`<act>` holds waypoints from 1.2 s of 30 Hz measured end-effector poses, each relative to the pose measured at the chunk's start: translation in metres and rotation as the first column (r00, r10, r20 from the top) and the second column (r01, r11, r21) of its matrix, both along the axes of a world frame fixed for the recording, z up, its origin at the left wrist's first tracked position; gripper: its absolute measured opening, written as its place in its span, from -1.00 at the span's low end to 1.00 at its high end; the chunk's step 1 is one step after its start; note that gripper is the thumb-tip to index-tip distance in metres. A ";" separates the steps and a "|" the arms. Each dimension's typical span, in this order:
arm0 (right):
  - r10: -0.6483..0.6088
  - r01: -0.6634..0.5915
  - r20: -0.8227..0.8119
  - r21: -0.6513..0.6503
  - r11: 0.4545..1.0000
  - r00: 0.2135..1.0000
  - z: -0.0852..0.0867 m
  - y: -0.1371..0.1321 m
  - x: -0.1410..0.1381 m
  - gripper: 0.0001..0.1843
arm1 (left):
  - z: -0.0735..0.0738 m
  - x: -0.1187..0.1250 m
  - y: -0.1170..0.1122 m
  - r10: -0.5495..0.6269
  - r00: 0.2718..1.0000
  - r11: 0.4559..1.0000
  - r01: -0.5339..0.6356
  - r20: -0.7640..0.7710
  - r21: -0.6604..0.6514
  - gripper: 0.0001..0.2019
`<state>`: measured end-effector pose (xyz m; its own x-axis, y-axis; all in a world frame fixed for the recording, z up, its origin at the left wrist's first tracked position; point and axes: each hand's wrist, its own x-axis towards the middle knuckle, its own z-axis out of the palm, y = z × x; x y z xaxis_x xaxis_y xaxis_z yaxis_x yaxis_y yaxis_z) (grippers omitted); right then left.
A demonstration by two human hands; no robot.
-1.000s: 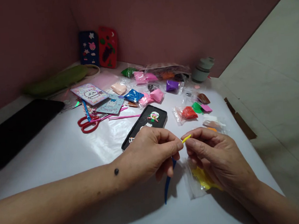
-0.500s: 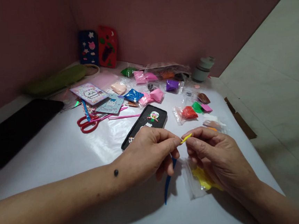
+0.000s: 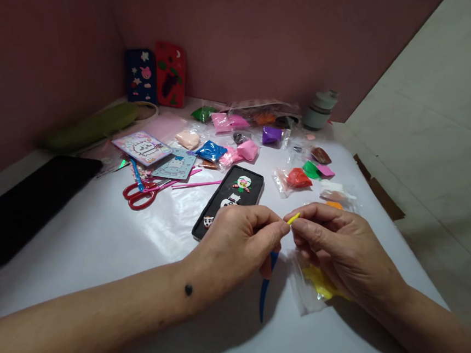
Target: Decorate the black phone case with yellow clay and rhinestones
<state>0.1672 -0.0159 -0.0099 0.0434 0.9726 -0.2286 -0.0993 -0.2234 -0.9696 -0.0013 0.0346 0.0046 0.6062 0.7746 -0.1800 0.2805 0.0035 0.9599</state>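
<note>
Both hands meet above the near middle of the tabletop [image 3: 100, 237], each pinched narrowly shut on one small piece: the left hand [image 3: 241, 244] and the right hand [image 3: 343, 249] hold a thin yellow strip [image 3: 293, 218] between thumb and forefinger tips. Only a short middle stretch of the strip shows; both of its ends are buried in the fingertips, so its full length cannot be made out. Its long axis runs across the view from left to right, the right end slightly higher and pointing away from the person. A blue tool [image 3: 265, 292] comes out from under the left hand's curled lower fingers; its upper part is hidden by them, and whether they grip it or merely cover it cannot be told. Its long axis runs toward the person, the slender tip pointing at the near edge. Under the right hand lies a clear bag of yellow clay [image 3: 316, 286], its far half covered by the palm. Just beyond the left hand's knuckles sits a black phone case [image 3: 243, 195] with small figures on it, its near end cut off by those knuckles. Farther back, red scissors [image 3: 140, 196] and small packets of coloured clay [image 3: 245, 149] lie scattered, too small to read.
</note>
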 end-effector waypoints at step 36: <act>0.004 -0.022 0.293 0.056 0.998 0.956 0.009 -0.002 -0.006 -0.77 | -0.020 -0.001 0.000 0.021 0.999 0.665 -0.049 0.048 0.745 -0.91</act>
<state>0.1612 -0.0174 -0.0004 0.0872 0.9846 -0.1514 0.1931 -0.1658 -0.9671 -0.0027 0.0349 -0.0152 0.5702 0.6622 0.4862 0.2642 -0.7082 0.6547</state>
